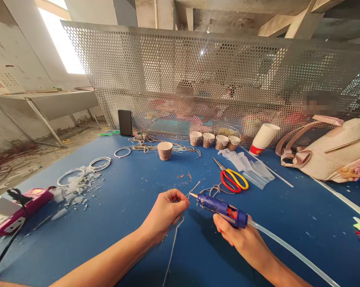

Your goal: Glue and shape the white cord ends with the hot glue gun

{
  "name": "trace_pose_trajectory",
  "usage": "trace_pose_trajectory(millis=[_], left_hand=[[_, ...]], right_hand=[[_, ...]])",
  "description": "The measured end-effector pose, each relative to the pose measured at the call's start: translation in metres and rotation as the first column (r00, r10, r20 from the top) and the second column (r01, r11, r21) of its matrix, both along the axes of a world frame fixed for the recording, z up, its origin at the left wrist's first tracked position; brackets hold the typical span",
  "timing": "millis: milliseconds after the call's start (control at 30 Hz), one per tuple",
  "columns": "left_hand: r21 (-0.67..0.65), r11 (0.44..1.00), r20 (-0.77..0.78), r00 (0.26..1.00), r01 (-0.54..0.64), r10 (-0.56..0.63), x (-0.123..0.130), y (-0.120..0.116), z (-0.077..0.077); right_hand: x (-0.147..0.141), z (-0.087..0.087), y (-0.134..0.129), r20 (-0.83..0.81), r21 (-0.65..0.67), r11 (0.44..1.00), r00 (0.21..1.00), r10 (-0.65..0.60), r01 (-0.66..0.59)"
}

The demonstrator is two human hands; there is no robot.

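Observation:
Pinched in my left hand is a thin grey string, one end rising past the fingertips and the rest trailing down toward me. My right hand grips a blue hot glue gun with a long translucent glue stick out of its back. The gun's metal nozzle points left, close beside the string's upper end; whether they touch I cannot tell. Behind the gun, scissors with red and yellow handles lie by a loose loop of string. A small string-wrapped cup stands upright beyond my hands.
Several wrapped cups line the perforated metal screen. Bundled string, a phone, stacked paper cups, glue sticks and a backpack are at the back. White rings, scraps and a pink power strip lie left.

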State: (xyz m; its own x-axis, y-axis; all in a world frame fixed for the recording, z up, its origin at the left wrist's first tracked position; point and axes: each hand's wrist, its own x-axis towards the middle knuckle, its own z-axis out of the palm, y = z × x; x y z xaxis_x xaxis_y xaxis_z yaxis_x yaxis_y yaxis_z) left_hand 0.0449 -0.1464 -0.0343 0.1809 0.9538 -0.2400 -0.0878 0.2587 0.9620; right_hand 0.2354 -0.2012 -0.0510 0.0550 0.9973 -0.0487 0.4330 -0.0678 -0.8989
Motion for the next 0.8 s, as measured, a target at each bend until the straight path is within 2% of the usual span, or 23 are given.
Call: trace_pose_trajectory(millis=[167, 800], left_hand=[[0.004, 1.000, 0.005, 1.000, 0.004, -0.004, -0.0002, 0.0007, 0.0002], [0.005, 1.000, -0.029, 1.000, 0.000, 0.001, 0.0007, 0.0019, -0.0004]], right_hand=[[0.0005, -0.0026, -0.0006, 0.005, -0.016, 1.000, 1.000, 0.003, -0.003], [-0.0015, -0.0057, -0.0019, 0.058, 0.068, 0.996, 0.996, -0.065, 0.061]])
